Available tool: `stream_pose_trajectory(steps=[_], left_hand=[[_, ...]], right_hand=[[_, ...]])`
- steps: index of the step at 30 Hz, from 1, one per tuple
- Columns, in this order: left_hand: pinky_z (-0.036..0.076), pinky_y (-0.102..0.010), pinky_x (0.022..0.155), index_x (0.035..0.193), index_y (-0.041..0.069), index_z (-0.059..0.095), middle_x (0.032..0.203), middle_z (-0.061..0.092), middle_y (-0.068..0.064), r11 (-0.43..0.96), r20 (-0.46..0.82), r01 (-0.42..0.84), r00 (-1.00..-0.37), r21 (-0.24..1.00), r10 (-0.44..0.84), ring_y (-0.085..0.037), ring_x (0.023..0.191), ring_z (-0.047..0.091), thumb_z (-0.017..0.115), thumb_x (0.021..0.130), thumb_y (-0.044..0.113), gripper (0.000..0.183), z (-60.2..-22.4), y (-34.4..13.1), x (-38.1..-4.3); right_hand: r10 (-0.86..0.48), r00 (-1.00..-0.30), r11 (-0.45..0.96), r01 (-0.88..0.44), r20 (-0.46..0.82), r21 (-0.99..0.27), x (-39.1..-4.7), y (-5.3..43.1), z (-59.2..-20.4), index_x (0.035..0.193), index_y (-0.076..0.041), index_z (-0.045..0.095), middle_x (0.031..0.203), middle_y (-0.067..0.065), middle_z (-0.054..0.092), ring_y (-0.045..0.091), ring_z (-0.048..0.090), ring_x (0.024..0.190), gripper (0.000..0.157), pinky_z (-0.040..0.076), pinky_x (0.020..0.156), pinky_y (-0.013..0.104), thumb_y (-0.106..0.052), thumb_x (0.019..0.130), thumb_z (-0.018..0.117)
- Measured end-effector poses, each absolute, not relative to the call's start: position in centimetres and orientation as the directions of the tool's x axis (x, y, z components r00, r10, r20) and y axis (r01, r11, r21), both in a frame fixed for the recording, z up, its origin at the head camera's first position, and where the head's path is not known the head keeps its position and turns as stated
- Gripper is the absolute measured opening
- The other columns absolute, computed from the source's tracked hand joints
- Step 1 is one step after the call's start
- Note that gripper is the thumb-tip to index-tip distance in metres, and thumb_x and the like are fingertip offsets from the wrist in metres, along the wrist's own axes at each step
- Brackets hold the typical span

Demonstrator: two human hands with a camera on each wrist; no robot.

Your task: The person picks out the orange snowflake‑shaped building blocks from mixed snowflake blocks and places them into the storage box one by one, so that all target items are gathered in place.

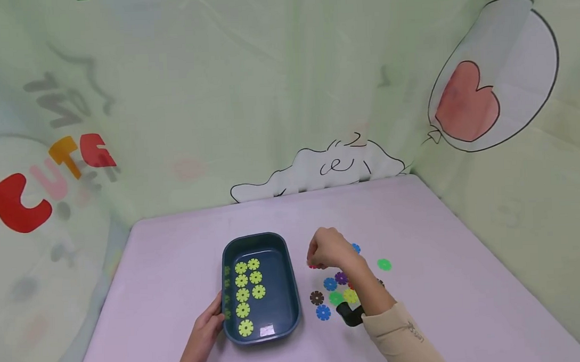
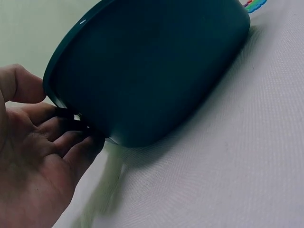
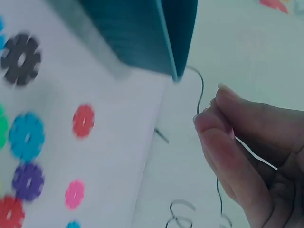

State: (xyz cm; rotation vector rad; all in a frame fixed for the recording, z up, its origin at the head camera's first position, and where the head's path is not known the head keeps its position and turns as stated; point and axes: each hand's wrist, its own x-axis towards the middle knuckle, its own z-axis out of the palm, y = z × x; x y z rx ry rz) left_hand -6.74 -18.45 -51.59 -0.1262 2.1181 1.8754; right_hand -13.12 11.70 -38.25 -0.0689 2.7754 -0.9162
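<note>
A dark blue tray (image 1: pixel 276 277) holds several yellow-green notched plastic discs (image 1: pixel 243 295) along its left side. My left hand (image 1: pixel 208 323) grips the tray's left wall, thumb near the rim and fingers against the outside in the left wrist view. To the right of the tray, my right hand (image 1: pixel 329 249) hovers over the loose discs, with thumb and fingertips brought together. No disc shows between those fingertips in the right wrist view. A red disc (image 3: pixel 83 121) and a pink disc (image 3: pixel 75 194) lie on the table there.
Loose notched discs lie right of the tray, among them blue (image 1: pixel 323 312), brown (image 1: pixel 316 298), purple (image 1: pixel 341 278) and green (image 1: pixel 384 264). The right forearm hides part of the group. Printed cloth walls (image 1: pixel 268 96) stand behind and beside the pale table (image 1: pixel 177 259).
</note>
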Motion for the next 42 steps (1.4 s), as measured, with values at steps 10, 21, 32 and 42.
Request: stream_pose_trajectory(steps=[10, 21, 32, 42], left_hand=[[0.039, -0.040, 0.111, 0.152, 0.000, 0.025, 0.161, 0.019, -0.013, 0.144, -0.270, -0.249, -0.951, 0.958, 0.153, -0.034, 0.148, 0.024, 0.037, 0.095, 0.008, 0.059, -51.5, -18.7, -6.6], [0.038, -0.040, 0.112, 0.152, 0.000, 0.024, 0.162, 0.019, -0.012, 0.152, -0.282, -0.260, -0.947, 0.954, 0.154, -0.033, 0.148, 0.025, 0.035, 0.094, 0.008, 0.060, -51.6, -18.6, -6.8], [0.037, -0.041, 0.112, 0.153, 0.000, 0.024, 0.162, 0.019, -0.012, 0.156, -0.282, -0.259, -0.948, 0.953, 0.149, -0.033, 0.148, 0.025, 0.034, 0.094, 0.007, 0.060, -51.4, -18.6, -6.7], [0.036, -0.044, 0.112, 0.152, 0.000, 0.024, 0.162, 0.018, -0.012, 0.158, -0.288, -0.264, -0.946, 0.951, 0.152, -0.034, 0.148, 0.024, 0.034, 0.094, 0.007, 0.060, -51.5, -18.6, -6.7]], right_hand=[[-0.005, -0.980, 0.814, 0.111, -0.198, -0.570, -10.9, 15.8, -39.0, 0.072, -0.005, 0.073, 0.066, 0.006, 0.068, 0.016, 0.063, 0.057, 0.009, 0.058, 0.056, 0.025, -0.009, 0.075, 0.080], [0.045, -0.976, 0.836, 0.152, -0.211, -0.527, -9.8, 17.1, -41.1, 0.072, -0.006, 0.073, 0.067, 0.004, 0.064, 0.019, 0.059, 0.062, 0.009, 0.055, 0.054, 0.024, -0.009, 0.073, 0.082], [0.042, -0.970, 0.849, 0.161, -0.239, -0.503, -9.0, 18.3, -44.1, 0.071, -0.005, 0.071, 0.067, 0.004, 0.064, 0.017, 0.055, 0.059, 0.010, 0.053, 0.053, 0.025, -0.005, 0.072, 0.081], [0.046, -0.973, 0.871, 0.149, -0.224, -0.467, -8.8, 18.1, -45.6, 0.072, -0.005, 0.068, 0.069, 0.005, 0.061, 0.018, 0.052, 0.064, 0.018, 0.052, 0.055, 0.027, -0.002, 0.067, 0.085]])
